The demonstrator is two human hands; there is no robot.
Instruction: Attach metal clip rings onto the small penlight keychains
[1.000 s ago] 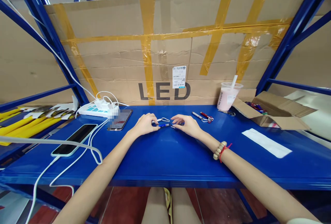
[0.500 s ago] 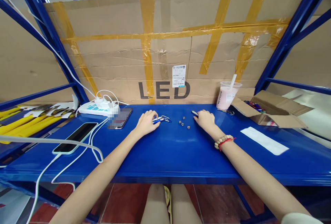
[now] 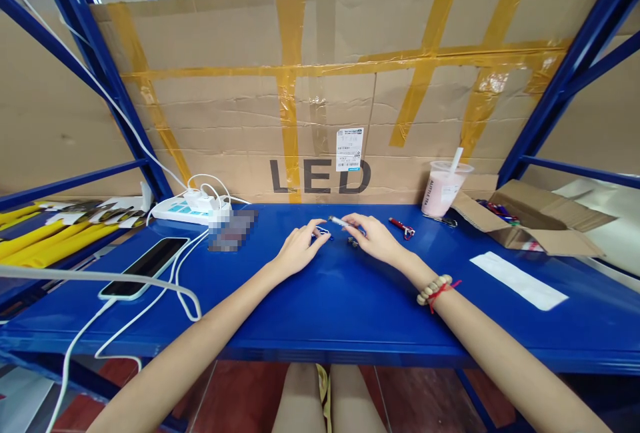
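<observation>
My right hand pinches a slim silver stick, which points left towards my other hand. The fingers and thumb of my left hand are apart, with the index fingertip close to the stick's left end; whether they touch is unclear. Between that thumb and index finger, a blue item with a metal loop is partly hidden. Several small metal pieces lie partly covered under my right hand. A red item with a metal clip rests to the right of that hand.
A pink drink cup stands at the back right, beside an open cardboard box and a white strip. On the left are a phone, white cables and a power strip. Cardboard rises behind the blue table.
My right hand has moved left with the silver stick, and the red item now shows. My left hand has opened away from the blue item, its index finger raised near the stick.
</observation>
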